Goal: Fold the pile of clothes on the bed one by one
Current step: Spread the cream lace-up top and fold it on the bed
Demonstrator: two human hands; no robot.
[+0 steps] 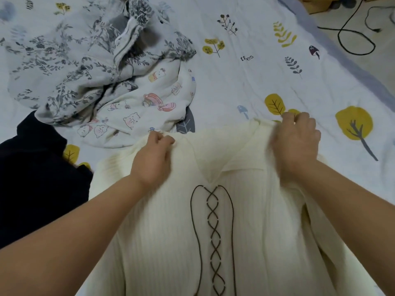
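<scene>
Cream ribbed sweater (213,231) with dark criss-cross lacing (213,231) fills the lower centre of the frame, laid front-up on the bed (245,82); both forearms reach over it toward its collar end. The left hand (152,159) pinches the far left shoulder edge with curled fingers; the right hand (296,142), somewhat blurred, appears to grip the far right shoulder the same way. Judging from this, the step in hand is spreading one garment flat before folding; the next move calls for tugging the shoulders even, then turning sleeves and sides inward. Unfolded clothes wait in the upper left: a grey leaf-print garment (70,67), a cartoon-print piece (136,107) below it, and a dark garment (36,178) at the left edge. Small lettering (246,58) on the bed cover reads something like "tres"; no brand label shows on the sweater.
</scene>
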